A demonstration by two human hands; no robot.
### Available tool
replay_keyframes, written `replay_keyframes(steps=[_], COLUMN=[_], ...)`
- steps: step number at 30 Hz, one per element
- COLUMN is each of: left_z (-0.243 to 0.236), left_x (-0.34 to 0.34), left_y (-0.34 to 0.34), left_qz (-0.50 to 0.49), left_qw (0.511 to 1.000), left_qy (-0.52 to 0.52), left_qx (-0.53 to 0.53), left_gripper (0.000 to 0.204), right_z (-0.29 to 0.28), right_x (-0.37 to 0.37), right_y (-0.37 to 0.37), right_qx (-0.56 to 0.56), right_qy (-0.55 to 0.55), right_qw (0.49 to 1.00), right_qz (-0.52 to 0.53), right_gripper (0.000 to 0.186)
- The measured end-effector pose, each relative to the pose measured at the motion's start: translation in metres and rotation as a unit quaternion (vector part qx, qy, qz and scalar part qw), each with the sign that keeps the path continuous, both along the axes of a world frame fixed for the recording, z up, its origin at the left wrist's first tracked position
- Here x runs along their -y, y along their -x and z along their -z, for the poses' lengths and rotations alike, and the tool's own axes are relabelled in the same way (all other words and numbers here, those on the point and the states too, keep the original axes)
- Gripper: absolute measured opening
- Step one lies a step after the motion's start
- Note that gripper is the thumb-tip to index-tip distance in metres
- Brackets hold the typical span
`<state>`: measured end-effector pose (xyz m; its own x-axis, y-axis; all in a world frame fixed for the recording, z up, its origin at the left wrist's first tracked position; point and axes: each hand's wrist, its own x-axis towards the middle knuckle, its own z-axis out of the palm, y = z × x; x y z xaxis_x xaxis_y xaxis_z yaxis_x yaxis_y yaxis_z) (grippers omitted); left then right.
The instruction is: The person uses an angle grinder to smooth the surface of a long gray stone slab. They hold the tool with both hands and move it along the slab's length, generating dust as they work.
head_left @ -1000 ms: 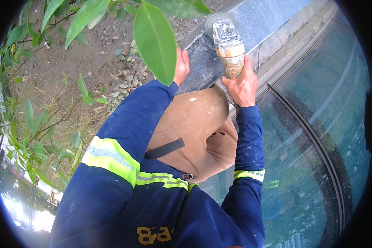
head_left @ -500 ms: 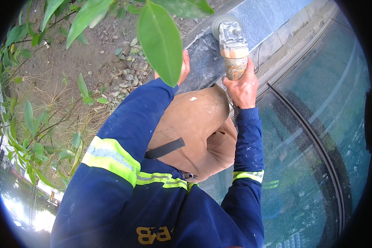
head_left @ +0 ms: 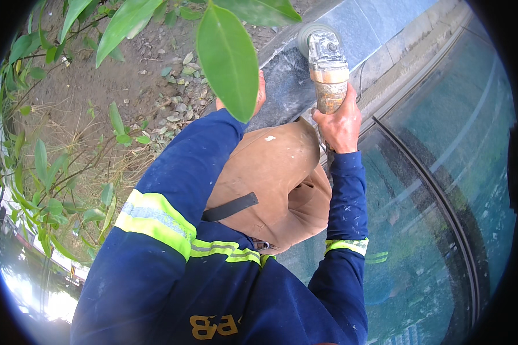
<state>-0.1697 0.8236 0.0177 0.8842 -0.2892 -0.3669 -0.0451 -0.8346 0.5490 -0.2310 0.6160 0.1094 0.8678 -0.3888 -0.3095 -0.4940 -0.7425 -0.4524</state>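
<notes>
My right hand (head_left: 341, 122) is wrapped round the body of a dust-covered angle grinder (head_left: 329, 72). The grinder's round disc (head_left: 306, 35) is at the grey stone slab (head_left: 288, 86), close to the slab's soil-side edge; I cannot tell whether it touches. Beside that same edge is my left hand (head_left: 261, 95), partly covered by a big green leaf (head_left: 229, 60) hanging before the camera. Its fingers are mostly hidden, so their grip does not show. White dust and pale scuffs mark the dark stone between the two hands.
Soil with dry leaves (head_left: 181, 106) lies left of the slab, with leafy branches (head_left: 52, 172) nearer. A thin cable (head_left: 360, 80) curves beside the grinder. To the right runs a dusty greenish glass surface (head_left: 397, 230) crossed by a dark strip (head_left: 423, 167).
The grinder and my right hand have shifted very slightly right and down in the picture. The leaf has also drifted a little right. My grip on the grinder is the same.
</notes>
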Motion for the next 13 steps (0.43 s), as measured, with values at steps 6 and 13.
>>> replay_keyframes(steps=[6,13], left_z=[0.01,0.009], left_x=[0.0,0.0], left_y=[0.001,0.004], left_qz=[-0.006,0.01], left_qw=[0.999,0.998], left_qy=[-0.009,-0.019], left_qx=[0.045,0.052], left_gripper=[0.033,0.032], right_z=[-0.007,-0.001], right_x=[-0.006,-0.003], right_y=[0.003,-0.001], right_qx=[-0.016,-0.022], right_qy=[-0.008,-0.035], right_qw=[0.999,0.999], right_qz=[-0.051,0.03], right_gripper=[0.082,0.081])
